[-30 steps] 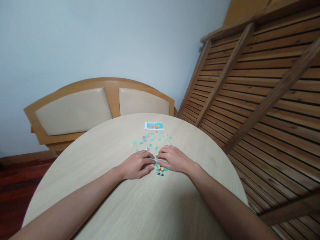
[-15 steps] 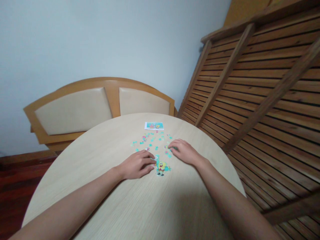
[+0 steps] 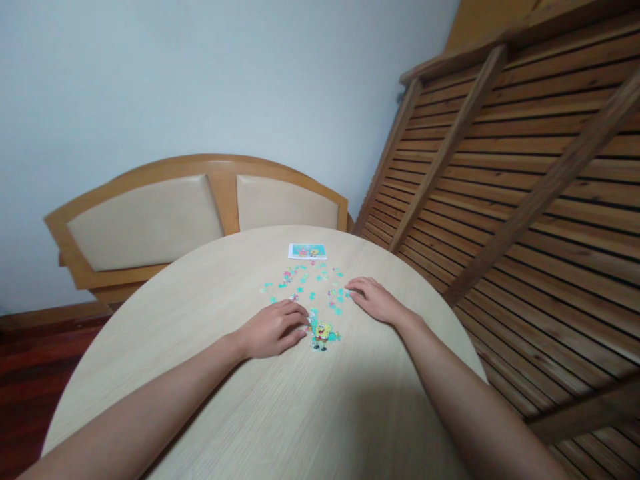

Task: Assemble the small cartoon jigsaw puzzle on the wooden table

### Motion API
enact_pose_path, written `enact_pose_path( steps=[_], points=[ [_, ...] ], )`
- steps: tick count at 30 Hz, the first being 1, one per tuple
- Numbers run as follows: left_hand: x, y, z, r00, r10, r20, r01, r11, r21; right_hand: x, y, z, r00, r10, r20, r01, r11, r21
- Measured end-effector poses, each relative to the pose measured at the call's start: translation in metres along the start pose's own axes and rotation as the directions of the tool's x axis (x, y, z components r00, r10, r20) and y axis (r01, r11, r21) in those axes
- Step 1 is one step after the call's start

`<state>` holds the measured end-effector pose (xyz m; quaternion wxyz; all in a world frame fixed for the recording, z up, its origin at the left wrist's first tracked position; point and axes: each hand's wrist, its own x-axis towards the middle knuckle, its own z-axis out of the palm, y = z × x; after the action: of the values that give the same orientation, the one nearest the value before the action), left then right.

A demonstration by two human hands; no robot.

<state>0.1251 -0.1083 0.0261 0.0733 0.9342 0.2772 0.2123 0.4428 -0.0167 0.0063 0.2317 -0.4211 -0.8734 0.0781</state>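
Note:
A partly joined jigsaw puzzle point(image 3: 323, 333) with a yellow cartoon figure lies flat on the round table. My left hand point(image 3: 277, 329) rests palm down at its left edge, fingers slightly bent and apart, the fingertips touching or nearly touching it. To the upper right, my right hand point(image 3: 374, 300) hovers low or rests on the table, its fingers loosely spread. Its fingertips are beside a small teal jigsaw piece point(image 3: 347, 293); whether they touch it I cannot tell. Several loose jigsaw pieces point(image 3: 300, 289), mostly teal with some pink, are scattered beyond the joined part.
A picture sheet or booklet point(image 3: 307, 251) with cartoon figures lies behind the loose pieces. The pale wooden table point(image 3: 240, 413) has a curved edge. Behind it stands a padded headboard point(image 3: 150, 223) against the wall, and a slatted wooden frame point(image 3: 450, 173) leans on the right.
My right hand has shifted slightly to the right, away from a colourful loose piece; a teal piece now shows at its fingertips. My left hand stays at the joined puzzle.

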Motion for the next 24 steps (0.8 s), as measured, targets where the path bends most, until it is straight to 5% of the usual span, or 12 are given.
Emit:
enact_pose_path(
  steps=[14,24],
  points=[
    [0.000,-0.002,0.003,0.999,-0.031,-0.018,0.031,0.999,0.023,0.005,0.007,0.010,0.994,0.098,-0.050,-0.093,0.990,0.108],
    [0.000,-0.001,0.002,1.000,-0.001,-0.012,0.001,1.000,0.021,0.005,-0.010,0.004,0.983,0.181,-0.017,-0.164,0.924,0.345]
  ],
)
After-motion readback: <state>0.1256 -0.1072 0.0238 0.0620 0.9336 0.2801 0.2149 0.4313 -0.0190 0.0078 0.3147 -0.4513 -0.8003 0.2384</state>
